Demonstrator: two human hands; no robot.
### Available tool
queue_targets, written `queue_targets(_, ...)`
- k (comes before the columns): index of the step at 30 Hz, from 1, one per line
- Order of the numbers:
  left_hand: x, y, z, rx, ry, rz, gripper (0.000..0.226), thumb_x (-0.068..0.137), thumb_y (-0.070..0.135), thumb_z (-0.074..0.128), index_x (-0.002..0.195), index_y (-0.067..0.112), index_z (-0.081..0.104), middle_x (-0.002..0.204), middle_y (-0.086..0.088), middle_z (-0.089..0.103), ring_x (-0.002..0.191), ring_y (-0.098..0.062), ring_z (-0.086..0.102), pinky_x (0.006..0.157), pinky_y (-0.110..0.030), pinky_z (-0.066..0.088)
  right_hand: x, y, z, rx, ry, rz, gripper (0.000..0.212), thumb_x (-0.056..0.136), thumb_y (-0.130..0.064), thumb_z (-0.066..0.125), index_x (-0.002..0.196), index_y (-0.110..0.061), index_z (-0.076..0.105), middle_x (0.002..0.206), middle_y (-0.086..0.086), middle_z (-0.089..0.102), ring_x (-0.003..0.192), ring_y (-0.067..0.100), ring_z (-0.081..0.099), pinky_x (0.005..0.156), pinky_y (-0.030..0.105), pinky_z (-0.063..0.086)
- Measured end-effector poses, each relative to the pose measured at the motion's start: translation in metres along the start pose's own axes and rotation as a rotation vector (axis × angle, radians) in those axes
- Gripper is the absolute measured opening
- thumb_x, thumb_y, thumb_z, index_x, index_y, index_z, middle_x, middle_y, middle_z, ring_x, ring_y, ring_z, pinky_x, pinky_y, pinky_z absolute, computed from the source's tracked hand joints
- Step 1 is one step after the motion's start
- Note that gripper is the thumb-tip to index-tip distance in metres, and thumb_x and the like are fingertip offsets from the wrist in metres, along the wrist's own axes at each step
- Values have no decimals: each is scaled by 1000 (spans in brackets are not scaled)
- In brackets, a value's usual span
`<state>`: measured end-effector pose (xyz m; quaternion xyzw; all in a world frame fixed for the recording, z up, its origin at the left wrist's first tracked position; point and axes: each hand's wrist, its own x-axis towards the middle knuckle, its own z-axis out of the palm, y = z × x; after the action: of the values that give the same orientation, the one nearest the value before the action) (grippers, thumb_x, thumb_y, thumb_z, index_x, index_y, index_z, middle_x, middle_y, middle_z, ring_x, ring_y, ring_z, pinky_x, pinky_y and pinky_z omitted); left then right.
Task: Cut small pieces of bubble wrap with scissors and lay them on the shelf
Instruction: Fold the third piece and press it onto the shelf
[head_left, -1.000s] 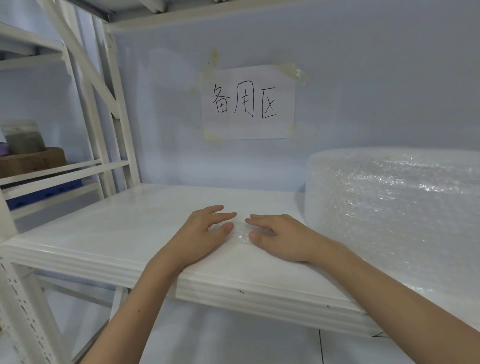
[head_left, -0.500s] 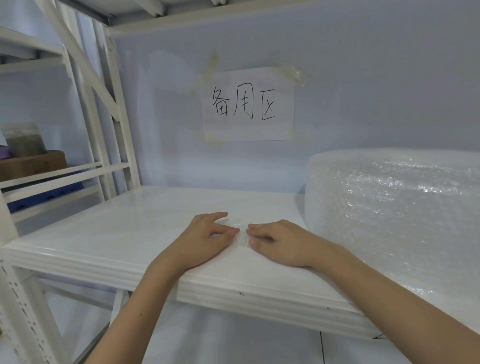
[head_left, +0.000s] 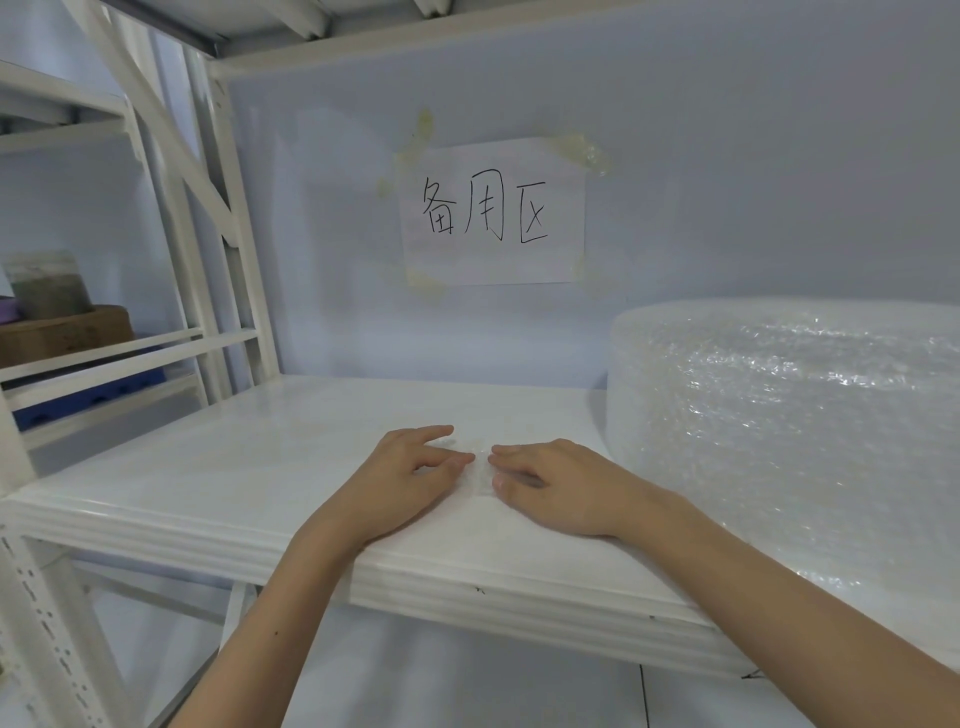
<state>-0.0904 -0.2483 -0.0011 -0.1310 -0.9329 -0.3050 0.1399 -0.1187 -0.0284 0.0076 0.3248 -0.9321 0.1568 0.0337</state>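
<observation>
A small clear piece of bubble wrap (head_left: 479, 470) lies flat on the white shelf (head_left: 249, 467), near its front edge. My left hand (head_left: 400, 483) rests palm down on the piece's left side, fingers spread. My right hand (head_left: 556, 486) presses its right side, fingertips almost touching those of the left. Most of the piece is hidden under the two hands. A big roll of bubble wrap (head_left: 789, 431) stands on the shelf just right of my right hand. No scissors are in view.
A paper sign (head_left: 491, 213) with handwritten characters is taped to the back wall. White shelf uprights (head_left: 218, 234) rise at the left. On the neighbouring rack sit a brown box (head_left: 62, 332) and a blue item (head_left: 88, 402).
Both hands have drawn slightly closer together over the piece and the fingers have curled a little. The piece has stayed in place on the shelf.
</observation>
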Motion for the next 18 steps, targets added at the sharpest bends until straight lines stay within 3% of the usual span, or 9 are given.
queue_targets(10,-3,8,-5,-71,37,-22,30,99,37,47,119,36,70,148,14,46,137,-3,36,101,-19,25,2,2,1,47,65,13,59,90,-57,34,143,-34,41,154,-19,34,143,7,30,118,33,25)
queue_targets(18,-5,8,-6,-182,72,-11,27,99,34,50,115,39,71,144,16,50,130,2,42,95,-13,31,1,1,0,62,100,5,55,91,-56,33,143,-36,41,153,-18,36,143,6,30,118,33,25)
